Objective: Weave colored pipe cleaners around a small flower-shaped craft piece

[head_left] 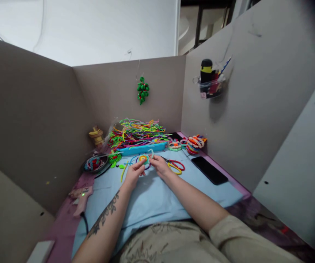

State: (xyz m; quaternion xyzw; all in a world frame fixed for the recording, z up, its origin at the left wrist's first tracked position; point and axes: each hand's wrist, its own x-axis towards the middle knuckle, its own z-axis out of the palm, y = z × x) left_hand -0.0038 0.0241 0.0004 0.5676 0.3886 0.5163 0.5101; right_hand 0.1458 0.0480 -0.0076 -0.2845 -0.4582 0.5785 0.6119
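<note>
In front of me my left hand point(135, 173) pinches a small round piece of coiled coloured cord point(143, 159), with orange, yellow and pale green rings. My right hand point(159, 166) is closed at its right side, its fingers on a pale mint cord end point(151, 151) that sticks up. Loose blue and purple cord strands surround the coil, and a yellow-green cord point(124, 172) lies to the left of it. Just behind my right hand rest scissors point(176, 167) with red and yellow handles. Part of the coil is hidden by my fingers.
A blue tray point(143, 148) heaped with colourful cords point(138, 131) stands at the back. Right are knotted cord figures point(194, 144) and a black phone point(209, 170). Left are a dark bowl point(102, 166) and a pink glue gun point(83, 201), its green light on. Grey panels enclose the table.
</note>
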